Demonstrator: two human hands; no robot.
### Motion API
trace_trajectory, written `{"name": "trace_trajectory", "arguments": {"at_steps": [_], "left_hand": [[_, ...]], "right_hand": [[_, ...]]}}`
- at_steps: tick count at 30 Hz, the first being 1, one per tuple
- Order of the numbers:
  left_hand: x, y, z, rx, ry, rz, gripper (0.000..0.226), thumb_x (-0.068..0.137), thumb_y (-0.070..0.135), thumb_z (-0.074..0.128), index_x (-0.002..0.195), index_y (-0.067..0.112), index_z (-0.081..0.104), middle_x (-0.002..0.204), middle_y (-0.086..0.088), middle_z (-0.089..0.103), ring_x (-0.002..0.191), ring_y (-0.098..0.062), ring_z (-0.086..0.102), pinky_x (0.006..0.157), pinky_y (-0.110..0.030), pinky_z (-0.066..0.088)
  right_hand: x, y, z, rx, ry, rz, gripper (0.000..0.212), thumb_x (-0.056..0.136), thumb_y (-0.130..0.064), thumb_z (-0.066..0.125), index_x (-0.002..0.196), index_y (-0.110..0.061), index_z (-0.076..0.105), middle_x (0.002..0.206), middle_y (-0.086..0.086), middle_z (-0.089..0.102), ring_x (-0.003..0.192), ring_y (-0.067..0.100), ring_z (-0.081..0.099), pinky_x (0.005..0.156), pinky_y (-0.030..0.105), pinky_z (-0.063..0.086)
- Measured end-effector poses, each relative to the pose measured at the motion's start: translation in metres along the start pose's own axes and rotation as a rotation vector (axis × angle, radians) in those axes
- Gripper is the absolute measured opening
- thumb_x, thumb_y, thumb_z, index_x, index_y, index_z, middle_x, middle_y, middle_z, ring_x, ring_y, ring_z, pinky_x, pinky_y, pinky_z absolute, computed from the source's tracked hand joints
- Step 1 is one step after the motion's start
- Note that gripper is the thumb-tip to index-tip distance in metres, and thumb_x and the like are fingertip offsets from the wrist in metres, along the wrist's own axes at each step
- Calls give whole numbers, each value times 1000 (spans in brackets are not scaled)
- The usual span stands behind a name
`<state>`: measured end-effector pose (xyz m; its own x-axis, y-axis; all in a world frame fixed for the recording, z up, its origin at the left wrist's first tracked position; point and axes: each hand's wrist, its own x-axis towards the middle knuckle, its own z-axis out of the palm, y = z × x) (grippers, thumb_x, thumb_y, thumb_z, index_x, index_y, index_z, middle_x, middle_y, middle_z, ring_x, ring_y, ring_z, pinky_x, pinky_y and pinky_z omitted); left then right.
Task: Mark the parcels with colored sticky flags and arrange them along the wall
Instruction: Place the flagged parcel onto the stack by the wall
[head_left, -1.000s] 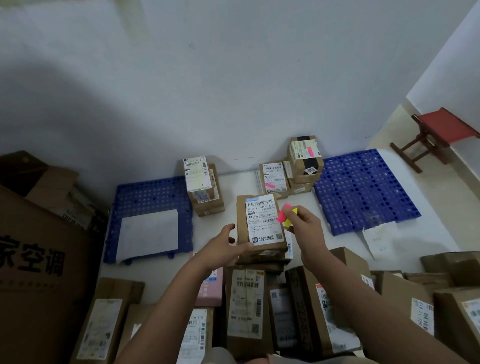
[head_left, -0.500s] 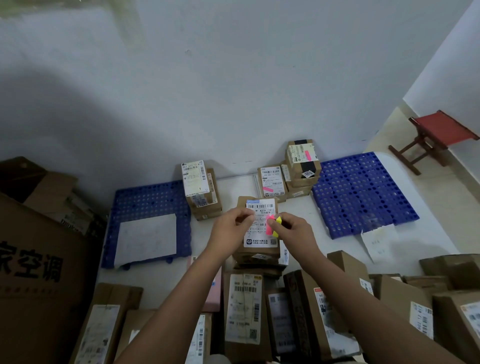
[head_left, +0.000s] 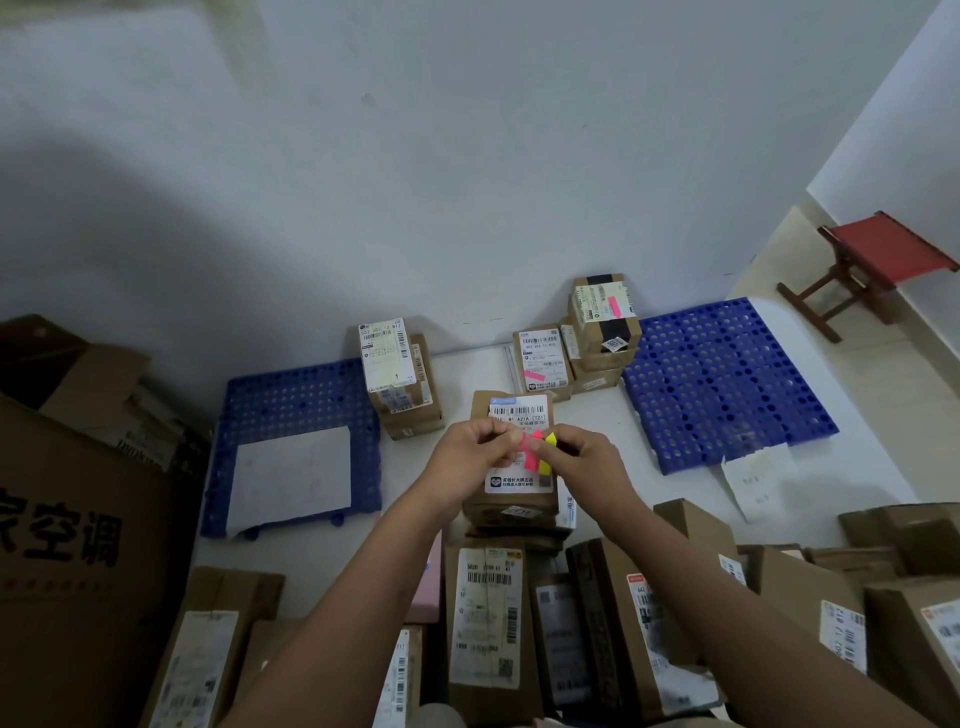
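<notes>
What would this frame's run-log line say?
stage: peeling flag | right hand: holds flags | left hand: pinches pink flag | over: parcel | against wall: two parcels already pink-flagged

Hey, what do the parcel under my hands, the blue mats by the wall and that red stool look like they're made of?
Parcel: brown corrugated cardboard, matte, with a white paper shipping label.
Blue mats: most likely moulded plastic, with an even colour, a slight sheen and a regular grid of round holes.
Red stool: dark frame that looks like wood; the red seat is flat and matte, maybe fabric, too far to tell.
</notes>
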<state>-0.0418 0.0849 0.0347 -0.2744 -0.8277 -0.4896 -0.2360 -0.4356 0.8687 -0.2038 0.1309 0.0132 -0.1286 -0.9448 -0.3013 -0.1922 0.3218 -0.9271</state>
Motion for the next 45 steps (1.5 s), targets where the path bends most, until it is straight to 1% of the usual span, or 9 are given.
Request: {"name": "trace_trajectory", "arguments": {"at_steps": [5,10,14,19,25,29,36,40,45], "left_hand": [[0,-1,1,-69,72,-6,12,95,10,62,103,1,66,84,-4,68,76,-13,64,70,-20,54],[-4,4,-4,-156,89,-28,17,91,7,67,107,5,69,105,-8,73,89,-20,73,72,-26,60],[-5,0,-16,-147,142,-31,14,93,9,65,103,5,73,102,-9,75,89,-17,70,75,-22,58],[-9,-3,-15,-130,184,-63,12,92,6,66,100,-2,69,98,-16,73,77,-12,70,73,-21,59],[-16,0,-12,-24,140,-78,18,89,0,67,107,4,64,108,-9,65,90,-18,71,68,-20,58],[-20,-4,-11,18,140,-74,15,90,8,68,105,5,71,95,-10,74,84,-18,74,78,-29,61],[-21,0,-9,-87,160,-52,12,91,7,67,100,0,71,81,-11,73,69,-13,70,68,-21,58],[-21,2,-7,-108,158,-54,14,91,10,68,98,-1,71,80,-11,72,68,-13,69,66,-20,57],[-19,-1,-5,-146,169,-80,14,91,13,68,97,0,71,76,-7,72,66,-12,69,62,-19,57]], "right_hand": [[2,0,0,82,45,40,10,93,-27,65,92,-25,74,90,-4,76,86,10,71,77,33,59],[3,0,0,89,34,60,13,95,-26,62,96,-19,74,95,-4,75,87,10,72,75,29,60],[4,-1,0,97,59,73,18,96,-26,60,103,-15,73,98,-7,74,86,5,70,61,15,53],[4,-2,-1,66,67,60,13,96,-27,60,100,-21,72,95,-11,72,87,4,69,65,16,54],[3,-2,-1,38,62,39,11,96,-27,60,101,-25,69,94,-12,72,88,5,69,69,19,56],[2,-3,-1,33,58,35,12,96,-27,60,102,-23,69,94,-11,72,87,5,69,69,20,57],[1,-3,-2,29,61,34,12,96,-28,60,101,-25,70,93,-9,73,87,8,69,73,25,58],[1,-5,-2,35,57,43,15,96,-27,60,105,-22,71,93,-10,73,87,6,69,71,21,56],[2,-8,-4,148,-46,77,10,95,-22,62,98,-19,71,101,-2,74,94,13,71,76,25,58]]}}
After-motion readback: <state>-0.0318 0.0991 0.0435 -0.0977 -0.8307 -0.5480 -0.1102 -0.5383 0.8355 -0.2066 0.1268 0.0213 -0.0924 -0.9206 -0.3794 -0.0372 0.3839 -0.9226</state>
